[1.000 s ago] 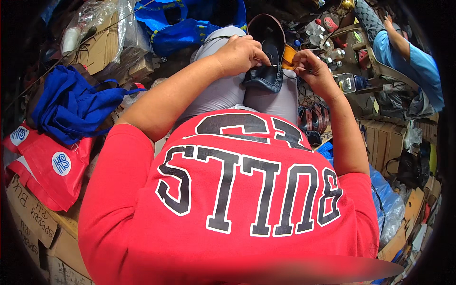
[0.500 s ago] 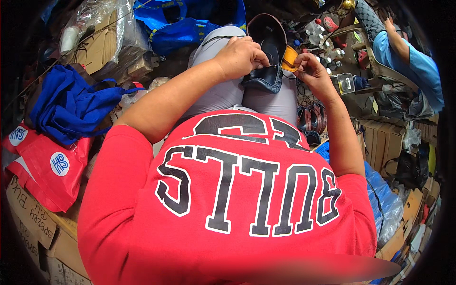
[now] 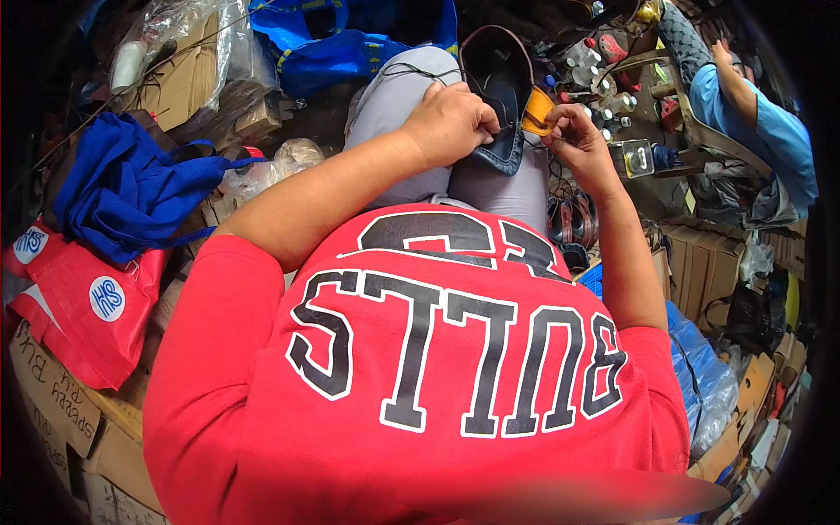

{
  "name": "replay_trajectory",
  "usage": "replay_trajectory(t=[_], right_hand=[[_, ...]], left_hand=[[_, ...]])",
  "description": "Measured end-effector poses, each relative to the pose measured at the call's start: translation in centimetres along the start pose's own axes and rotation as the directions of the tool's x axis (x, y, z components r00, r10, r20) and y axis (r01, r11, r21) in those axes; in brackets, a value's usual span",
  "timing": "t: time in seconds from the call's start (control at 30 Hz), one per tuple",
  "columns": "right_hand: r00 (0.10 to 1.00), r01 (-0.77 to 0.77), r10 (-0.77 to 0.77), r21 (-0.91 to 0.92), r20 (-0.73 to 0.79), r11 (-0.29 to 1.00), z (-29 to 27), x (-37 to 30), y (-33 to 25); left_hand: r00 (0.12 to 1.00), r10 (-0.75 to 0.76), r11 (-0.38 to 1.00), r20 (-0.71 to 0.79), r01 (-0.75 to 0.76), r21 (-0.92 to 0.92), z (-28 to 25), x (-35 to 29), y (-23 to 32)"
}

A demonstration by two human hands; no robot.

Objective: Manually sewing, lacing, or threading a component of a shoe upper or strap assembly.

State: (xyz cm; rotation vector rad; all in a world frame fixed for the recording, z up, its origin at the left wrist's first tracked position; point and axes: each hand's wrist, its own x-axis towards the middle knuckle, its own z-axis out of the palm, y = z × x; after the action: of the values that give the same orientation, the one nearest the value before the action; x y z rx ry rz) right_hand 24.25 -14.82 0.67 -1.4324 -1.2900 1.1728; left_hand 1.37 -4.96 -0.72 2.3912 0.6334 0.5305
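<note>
A dark blue shoe with a brown rim (image 3: 496, 52) rests on my lap, its opening facing up. A yellow-orange flap (image 3: 538, 108) stands out from its right side. My left hand (image 3: 451, 125) is closed in a pinch at the shoe's left edge; whatever lies between its fingertips is hidden. With thumb and forefinger, my right hand (image 3: 577, 144) pinches the edge of the yellow-orange flap. A thin black cord (image 3: 411, 70) lies over my left knee, close to my left hand.
Several small bottles (image 3: 582, 57) and a clear jar (image 3: 634, 157) stand right of the shoe. Beyond my knees is a blue bag (image 3: 341, 61). Blue cloth (image 3: 131, 188) and a red bag (image 3: 96, 324) lie left. A person in a light blue shirt (image 3: 770, 122) is at far right.
My left hand has turned, fingers lower over the shoe's edge; a thin metallic tip seen earlier at its fingers no longer shows. The shoe shifted slightly right. My right hand stays at the flap.
</note>
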Motion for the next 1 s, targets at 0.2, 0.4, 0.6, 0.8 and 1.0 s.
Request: replay_trajectory(t=[0.2, 0.4, 0.6, 0.8, 1.0], right_hand=[[1.000, -0.012, 0.010, -0.098, -0.024, 0.995, -0.1, -0.1, -0.6], [1.000, -0.007, 0.006, -0.121, -0.012, 0.993, -0.1, 0.0, -1.1], [1.000, -0.018, 0.016, -0.130, -0.013, 0.991, -0.1, 0.1, -1.3], [1.000, -0.021, 0.019, -0.115, -0.021, 0.993, -0.3, 0.1, -1.0], [1.000, -0.021, 0.019, -0.071, -0.019, 0.997, 0.1, -0.2, -1.0]], left_hand=[[0.999, -0.015, 1.000, 0.036, 0.014, 0.018, -0.6, 0.2, -0.1], [1.000, -0.010, 0.995, 0.025, 0.007, 0.100, -1.6, 0.2, 0.6], [1.000, 0.000, 0.984, 0.016, -0.003, 0.177, -2.3, 0.4, 1.7], [0.999, 0.042, 0.987, 0.006, -0.042, 0.153, -1.6, 1.5, -0.2], [0.999, 0.032, 0.993, 0.023, -0.035, 0.109, -0.9, 0.8, -0.8]])
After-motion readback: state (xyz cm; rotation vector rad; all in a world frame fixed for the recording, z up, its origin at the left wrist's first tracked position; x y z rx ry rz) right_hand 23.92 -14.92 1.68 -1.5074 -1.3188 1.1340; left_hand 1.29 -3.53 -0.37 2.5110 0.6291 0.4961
